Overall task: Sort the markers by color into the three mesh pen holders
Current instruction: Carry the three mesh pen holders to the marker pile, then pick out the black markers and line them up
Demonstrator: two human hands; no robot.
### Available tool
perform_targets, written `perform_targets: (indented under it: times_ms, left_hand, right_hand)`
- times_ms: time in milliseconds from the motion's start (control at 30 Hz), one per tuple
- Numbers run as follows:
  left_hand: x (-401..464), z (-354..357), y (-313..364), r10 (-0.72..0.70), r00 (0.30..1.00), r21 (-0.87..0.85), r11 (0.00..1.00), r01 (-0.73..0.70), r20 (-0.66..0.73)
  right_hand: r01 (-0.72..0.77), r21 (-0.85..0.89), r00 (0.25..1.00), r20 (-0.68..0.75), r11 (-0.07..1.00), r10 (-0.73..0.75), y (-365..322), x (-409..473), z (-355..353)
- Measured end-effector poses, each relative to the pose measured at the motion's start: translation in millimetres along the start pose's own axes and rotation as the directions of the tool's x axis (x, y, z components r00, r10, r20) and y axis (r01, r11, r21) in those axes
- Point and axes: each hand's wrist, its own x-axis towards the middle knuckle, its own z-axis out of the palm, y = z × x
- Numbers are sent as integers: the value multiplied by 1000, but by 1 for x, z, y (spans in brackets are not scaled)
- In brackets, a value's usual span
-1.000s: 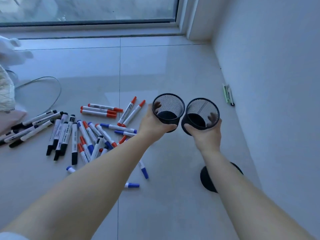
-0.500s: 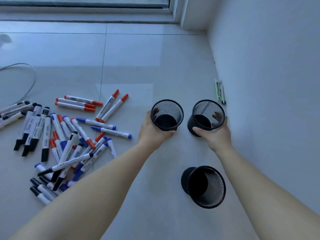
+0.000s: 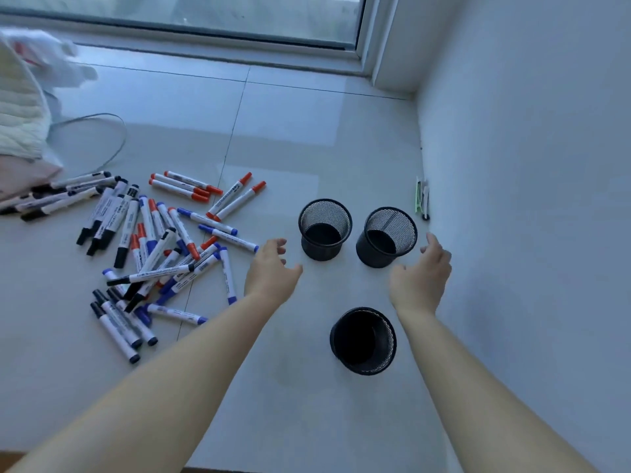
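Three black mesh pen holders stand upright and empty on the tiled floor: a far left holder [image 3: 325, 229], a far right holder [image 3: 387, 236] and a near holder [image 3: 363, 340]. My left hand [image 3: 271, 273] hovers open just left of the far left holder, not touching it. My right hand [image 3: 422, 276] is open beside the far right holder, also apart from it. A loose pile of markers [image 3: 160, 247] with red, blue and black caps lies on the floor to the left of my left hand.
A white wall [image 3: 529, 199] runs close along the right. A green and white clip-like item [image 3: 422, 198] lies at its base. A window frame [image 3: 211, 35] spans the back. White cloth [image 3: 20, 110] and a thin cable [image 3: 102, 138] lie at the far left.
Both hands held the two far holders above the floor, set them down side by side, then let go and drew back open. The view has shifted.
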Motion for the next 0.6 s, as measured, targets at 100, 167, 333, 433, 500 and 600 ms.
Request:
perform_targets:
  times_ms: [100,167,333,433,500,600]
  left_hand:
    - [-23,-31,-7,12,1000,49,999,-12,0]
    - [-36,-55,-17,-2,1000,86,996,2,-3]
    - [-56,-121,-56,-122,989,54,990,127,-84]
    - [-55,-160,-79,-154,979,7,988,157,-133]
    - [-50,-185,-95,-163,971,-18,987,162,-177]
    - [-39,-223,-123,-171,966,16,984,177,-194]
  right_hand:
    - [159,-28,987,26,987,-159,-26,-23,-3]
    - [213,-25,973,94,977,-210,-43,-41,2]
    - [282,-7,890,376,959,-259,-80,-92,31]
    - [320,20,816,503,947,-286,-101,-120,55]
    - [332,25,786,546,943,-291,-116,-139,73]
    - [350,-9,766,578,937,-281,-139,-164,101]
